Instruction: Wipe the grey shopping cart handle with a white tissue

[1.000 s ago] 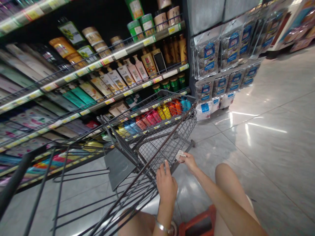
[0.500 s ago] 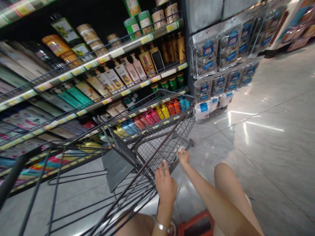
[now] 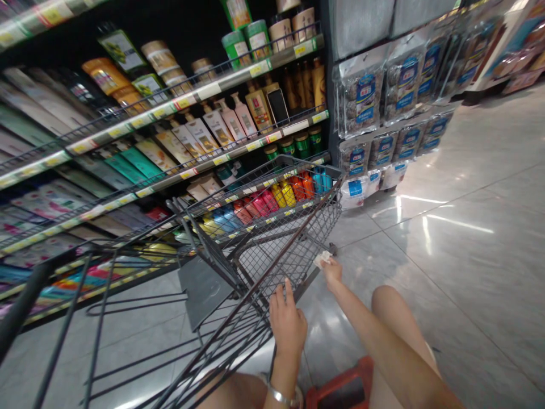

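A grey wire shopping cart (image 3: 293, 230) stands close in front of me, slanting across the view. My left hand (image 3: 288, 321) rests against its near side, fingers stretched and slightly apart; whether the fingertips hook the wires I cannot tell. A bracelet circles that wrist. My right hand (image 3: 332, 274) is closed on a crumpled white cloth or tissue (image 3: 322, 259), beside the lower edge of the cart near its front wheel. The dark fold-up seat flap (image 3: 202, 289) is inside the cart's rear part.
Shelves (image 3: 187, 102) of bottles and jars run behind the cart. Packs of scouring balls (image 3: 361, 102) hang at the shelf end. Shiny grey tiled floor (image 3: 460, 250) stretches to the right. Below my arms is a red plastic object (image 3: 340, 389), between my bent legs.
My right hand has moved a little to the right along the cart's lower edge, and more of the white cloth shows. The left hand stays at the same spot.
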The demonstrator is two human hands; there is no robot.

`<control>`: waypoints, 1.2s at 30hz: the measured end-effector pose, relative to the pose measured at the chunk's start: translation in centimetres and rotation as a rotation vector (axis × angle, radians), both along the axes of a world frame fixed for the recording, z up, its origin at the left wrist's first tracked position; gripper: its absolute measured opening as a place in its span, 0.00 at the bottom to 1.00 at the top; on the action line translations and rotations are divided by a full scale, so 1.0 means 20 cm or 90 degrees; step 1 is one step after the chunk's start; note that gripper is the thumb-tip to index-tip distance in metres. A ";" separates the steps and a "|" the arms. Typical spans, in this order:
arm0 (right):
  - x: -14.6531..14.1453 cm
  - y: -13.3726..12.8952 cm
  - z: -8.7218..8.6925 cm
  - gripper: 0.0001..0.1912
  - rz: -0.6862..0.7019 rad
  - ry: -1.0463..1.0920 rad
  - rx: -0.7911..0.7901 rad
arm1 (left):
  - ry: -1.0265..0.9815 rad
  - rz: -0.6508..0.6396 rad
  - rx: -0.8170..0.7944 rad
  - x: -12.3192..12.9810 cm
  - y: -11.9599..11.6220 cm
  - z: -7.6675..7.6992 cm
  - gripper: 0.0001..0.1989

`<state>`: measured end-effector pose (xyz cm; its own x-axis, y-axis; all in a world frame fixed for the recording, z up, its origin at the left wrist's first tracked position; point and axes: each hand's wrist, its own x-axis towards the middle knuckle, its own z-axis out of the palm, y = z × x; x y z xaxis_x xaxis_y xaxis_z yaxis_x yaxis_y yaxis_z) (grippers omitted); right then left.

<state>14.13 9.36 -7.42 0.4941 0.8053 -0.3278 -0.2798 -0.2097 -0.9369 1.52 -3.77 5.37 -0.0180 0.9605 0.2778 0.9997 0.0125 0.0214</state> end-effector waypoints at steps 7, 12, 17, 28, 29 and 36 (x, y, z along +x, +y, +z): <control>-0.12 0.07 0.05 0.07 0.008 -0.010 -0.041 | 0.020 -0.019 -0.014 0.00 0.00 0.02 0.37; -0.11 0.03 0.12 0.10 0.015 0.040 -0.005 | 0.015 -0.018 -0.012 0.01 0.00 0.03 0.37; -0.10 -0.01 0.21 0.12 0.011 0.103 0.026 | 0.015 -0.018 -0.008 0.01 0.01 0.03 0.37; -0.16 -0.01 0.49 0.15 0.009 0.210 0.081 | 0.005 -0.030 -0.015 0.00 0.04 0.03 0.37; -0.16 -0.02 0.50 0.14 0.011 0.220 0.081 | 0.003 -0.032 -0.014 -0.01 0.04 0.03 0.37; -0.03 -0.12 0.58 0.16 0.050 0.364 0.156 | 0.017 0.004 0.023 0.05 -0.04 -0.01 0.38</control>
<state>13.54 6.94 4.17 0.2312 0.9175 -0.3236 -0.7431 -0.0482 -0.6674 2.42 -4.55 5.21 -0.0162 0.9499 0.3123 0.9998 0.0185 -0.0046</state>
